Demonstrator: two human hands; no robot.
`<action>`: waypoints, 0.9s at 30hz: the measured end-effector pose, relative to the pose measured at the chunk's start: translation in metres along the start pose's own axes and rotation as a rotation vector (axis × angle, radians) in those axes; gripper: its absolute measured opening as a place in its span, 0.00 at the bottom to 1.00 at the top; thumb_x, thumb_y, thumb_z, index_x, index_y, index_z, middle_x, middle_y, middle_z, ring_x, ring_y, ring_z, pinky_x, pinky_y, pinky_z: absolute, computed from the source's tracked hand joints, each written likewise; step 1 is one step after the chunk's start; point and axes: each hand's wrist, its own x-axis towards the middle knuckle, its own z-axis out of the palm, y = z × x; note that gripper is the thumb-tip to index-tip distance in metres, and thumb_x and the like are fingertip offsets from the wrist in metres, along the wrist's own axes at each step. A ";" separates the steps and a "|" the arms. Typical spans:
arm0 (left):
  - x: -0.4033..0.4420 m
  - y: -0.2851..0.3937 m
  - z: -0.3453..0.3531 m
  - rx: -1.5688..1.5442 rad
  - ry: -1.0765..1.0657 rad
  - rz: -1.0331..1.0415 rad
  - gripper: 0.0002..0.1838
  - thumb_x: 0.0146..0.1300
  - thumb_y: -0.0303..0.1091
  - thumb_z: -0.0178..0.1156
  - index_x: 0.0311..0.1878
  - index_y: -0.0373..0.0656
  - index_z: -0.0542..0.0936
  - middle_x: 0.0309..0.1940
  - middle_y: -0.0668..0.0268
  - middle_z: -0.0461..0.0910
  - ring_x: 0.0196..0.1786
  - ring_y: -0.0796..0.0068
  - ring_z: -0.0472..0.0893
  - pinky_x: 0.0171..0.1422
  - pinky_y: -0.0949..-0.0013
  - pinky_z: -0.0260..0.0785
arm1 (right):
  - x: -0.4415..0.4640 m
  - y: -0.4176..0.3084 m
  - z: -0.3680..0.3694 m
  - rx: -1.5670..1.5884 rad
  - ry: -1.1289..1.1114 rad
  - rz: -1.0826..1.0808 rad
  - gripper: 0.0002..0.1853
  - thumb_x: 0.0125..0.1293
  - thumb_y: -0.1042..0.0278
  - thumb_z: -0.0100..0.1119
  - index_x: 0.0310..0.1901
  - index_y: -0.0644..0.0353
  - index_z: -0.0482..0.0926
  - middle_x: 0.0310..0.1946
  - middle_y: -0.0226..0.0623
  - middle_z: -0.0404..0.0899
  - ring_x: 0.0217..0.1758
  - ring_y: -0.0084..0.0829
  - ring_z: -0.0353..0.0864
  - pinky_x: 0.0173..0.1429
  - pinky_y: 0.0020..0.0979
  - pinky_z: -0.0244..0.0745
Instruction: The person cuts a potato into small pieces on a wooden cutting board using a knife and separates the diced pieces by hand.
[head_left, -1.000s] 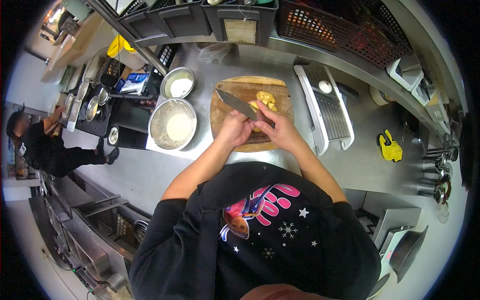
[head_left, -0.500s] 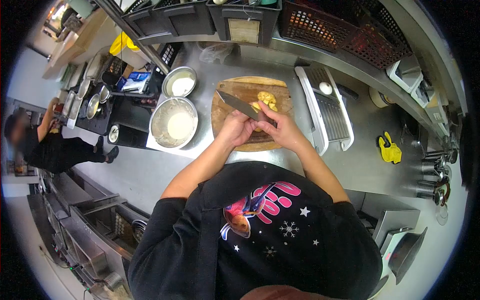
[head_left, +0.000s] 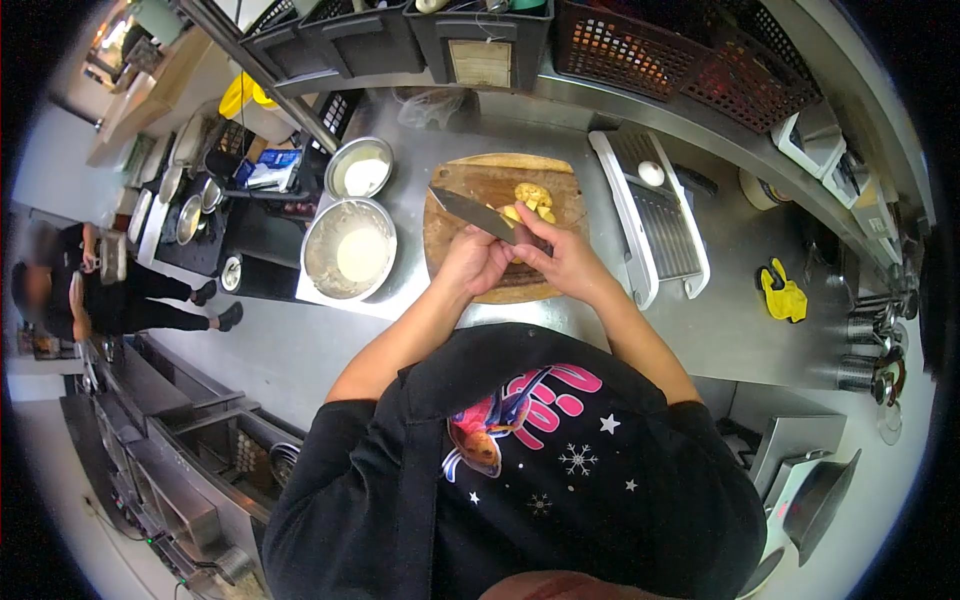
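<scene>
A wide-bladed kitchen knife (head_left: 470,212) is in my right hand (head_left: 558,262), its tip pointing to the far left above the wooden cutting board (head_left: 450,172). My left hand (head_left: 477,263) is curled close against the knife's near side, fingertips meeting those of my right hand; whatever it may hold is hidden. Yellow cut pieces (head_left: 534,196) lie in a small heap on the board just beyond the blade. I cannot tell what food they are.
Left of the board stand a large metal bowl (head_left: 387,237) and a smaller one (head_left: 335,172), both holding white stuff. A white-framed mandoline slicer (head_left: 628,230) with a white round item (head_left: 651,174) lies right. Crates (head_left: 640,60) line the shelf. Another person (head_left: 75,285) stands far left.
The knife and both my hands have barely moved. At far left, the other person has turned from the counter and now carries a metal container.
</scene>
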 end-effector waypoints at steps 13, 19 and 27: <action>-0.005 0.005 0.002 0.001 -0.005 -0.025 0.12 0.66 0.26 0.47 0.52 0.37 0.71 0.44 0.60 0.76 0.44 0.68 0.78 0.45 0.66 0.75 | 0.001 0.004 -0.002 -0.018 -0.047 -0.008 0.30 0.61 0.61 0.60 0.65 0.50 0.63 0.42 0.35 0.75 0.47 0.26 0.72 0.54 0.26 0.67; 0.007 0.003 -0.019 0.004 -0.071 -0.045 0.13 0.66 0.27 0.47 0.53 0.38 0.69 0.47 0.59 0.75 0.46 0.66 0.78 0.43 0.65 0.76 | 0.002 0.011 0.002 0.064 0.000 0.053 0.33 0.59 0.56 0.62 0.65 0.51 0.62 0.56 0.46 0.72 0.59 0.39 0.72 0.60 0.32 0.65; 0.004 0.015 -0.015 0.058 -0.209 -0.101 0.11 0.65 0.31 0.52 0.48 0.39 0.73 0.43 0.62 0.77 0.45 0.68 0.79 0.46 0.64 0.76 | 0.000 -0.001 -0.001 0.086 -0.032 0.051 0.30 0.58 0.59 0.63 0.61 0.56 0.66 0.54 0.44 0.74 0.55 0.35 0.74 0.58 0.32 0.66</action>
